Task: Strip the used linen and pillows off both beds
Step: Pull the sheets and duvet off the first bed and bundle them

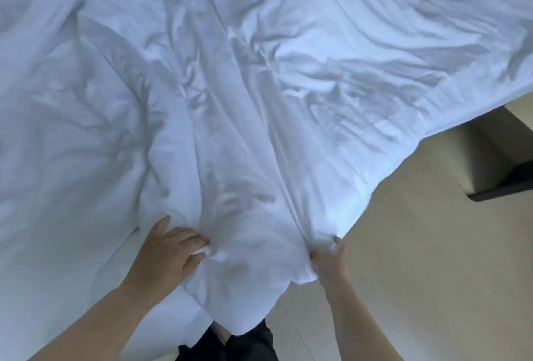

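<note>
With left hand (170, 249) and right hand (328, 259) each clenching the white duvet (259, 86) at the bed's (72, 288) near corner, best haul evenly backward, bunching it off the floor (418, 274).

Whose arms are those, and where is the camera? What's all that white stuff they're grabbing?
There is no machine here, just a person. The one picture comes from a camera worn on their head, looking down, so you see their own arms. The white stuff is a white crumpled fabric duvet spread out in front of them. The left hand and the right hand each grip a bunch of it near its edge. Beside it is pale beige floor.
</note>
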The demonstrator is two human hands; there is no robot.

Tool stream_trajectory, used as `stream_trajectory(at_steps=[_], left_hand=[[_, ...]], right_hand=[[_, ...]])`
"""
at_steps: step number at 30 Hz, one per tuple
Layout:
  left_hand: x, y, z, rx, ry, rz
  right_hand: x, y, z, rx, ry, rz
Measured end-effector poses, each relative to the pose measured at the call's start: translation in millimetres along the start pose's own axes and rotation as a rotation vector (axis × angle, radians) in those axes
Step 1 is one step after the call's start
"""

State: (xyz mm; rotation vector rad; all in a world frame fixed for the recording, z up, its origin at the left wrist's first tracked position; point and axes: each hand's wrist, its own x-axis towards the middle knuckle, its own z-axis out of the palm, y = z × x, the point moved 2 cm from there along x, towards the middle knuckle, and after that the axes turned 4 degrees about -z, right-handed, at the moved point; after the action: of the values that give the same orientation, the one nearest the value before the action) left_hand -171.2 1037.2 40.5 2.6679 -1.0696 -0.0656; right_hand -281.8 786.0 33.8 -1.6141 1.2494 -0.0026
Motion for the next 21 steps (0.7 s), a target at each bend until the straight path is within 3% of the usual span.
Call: stream_trajectory(at_steps=[3, 5, 7, 9, 11, 14, 15, 17, 19, 21], left_hand=[[-8, 6, -1, -0.003, -0.06, -0.047], [-16, -1, -11, 0.021, -0.054, -0.126], [-32, -20, -28, 0.039, 0.041, -0.243], [-58, -58, -49, 0.08, 0.196, -0.443], [-93, -102, -70, 0.097, 0.25, -0.698], [-140, -164, -88, 0.084, -0.016, -0.915], [-155, -181, -91, 0.123, -0.072, -0.837], [-193, -224, -89, 0.057, -0.166, -0.647], [-229, -265, -98, 0.098, -0.104, -0.564], [-257, -301, -124, 0.131, 0.009, -0.516]], right_hand=[[4, -12, 10, -0.392, 0.112, -0.005], [-15, -39, 25, -0.409, 0.138, -0.212], [-43, -66, 52, -0.382, 0.059, -0.433], [-78, -86, 91, -0.359, -0.044, -0.64], [-120, -102, 139, -0.376, -0.109, -0.904], [-171, -120, 228, -0.521, -0.305, -1.181], [-180, -127, 261, -0.634, -0.399, -1.19], [-187, -138, 319, -0.879, -0.584, -0.991], [-180, -139, 358, -1.014, -0.537, -0.771], [-183, -132, 384, -1.062, -0.458, -0.671]])
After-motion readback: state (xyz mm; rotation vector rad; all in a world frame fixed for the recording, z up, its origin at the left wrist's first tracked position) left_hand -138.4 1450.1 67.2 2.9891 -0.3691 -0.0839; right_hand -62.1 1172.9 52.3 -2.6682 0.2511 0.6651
